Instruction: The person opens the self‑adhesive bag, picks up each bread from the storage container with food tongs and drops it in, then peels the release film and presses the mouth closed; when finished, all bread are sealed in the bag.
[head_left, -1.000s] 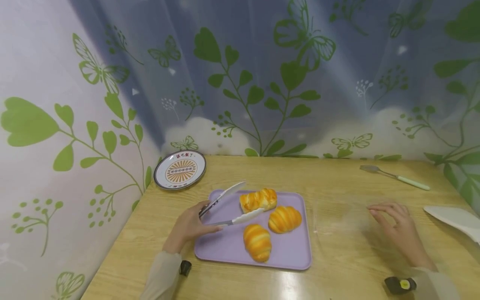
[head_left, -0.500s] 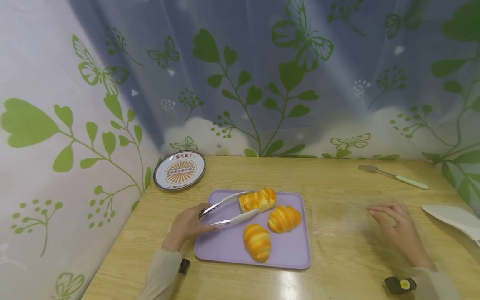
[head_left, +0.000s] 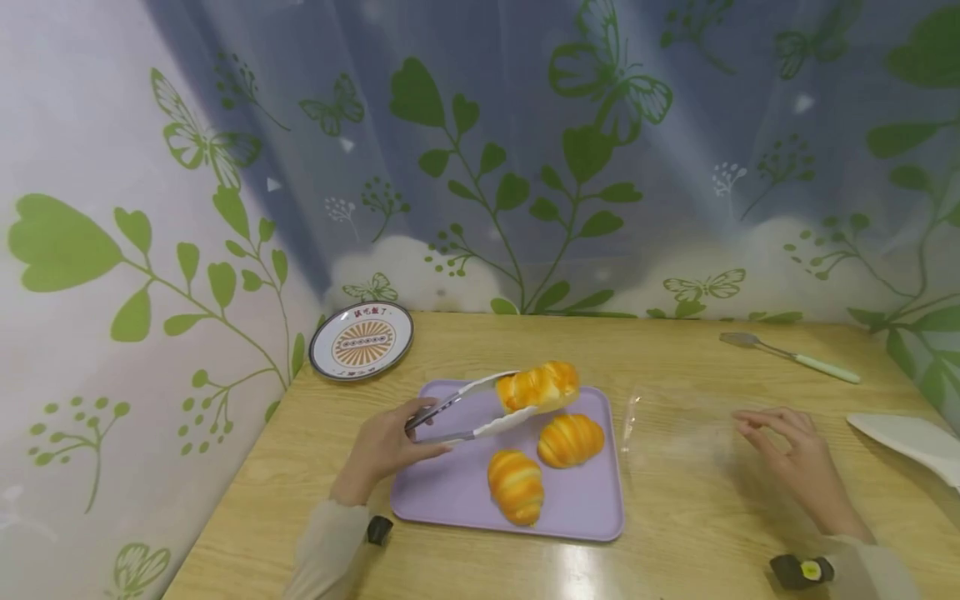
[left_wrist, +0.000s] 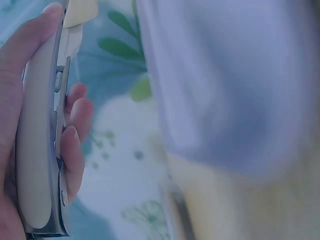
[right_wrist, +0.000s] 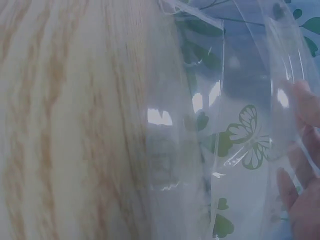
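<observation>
My left hand grips metal tongs with pale tips, and their handle lies along the palm in the left wrist view. Between the tips sits a golden bread roll, raised over the back of the purple tray. Two striped croissant-shaped breads lie on the tray: one croissant at the right, another croissant nearer the front. To the tray's right, my right hand pinches the edge of a clear plastic bag, whose outline is faint in the head view.
A white patterned plate stands at the table's back left. A small spatula with a green handle lies at the back right. Beyond my right hand is a white, broad-bladed utensil. Printed curtain borders the table behind.
The tongs have closed on the bread roll and lifted it, moving slightly right and away from me. The right hand keeps its place while the plastic bag shifts a little.
</observation>
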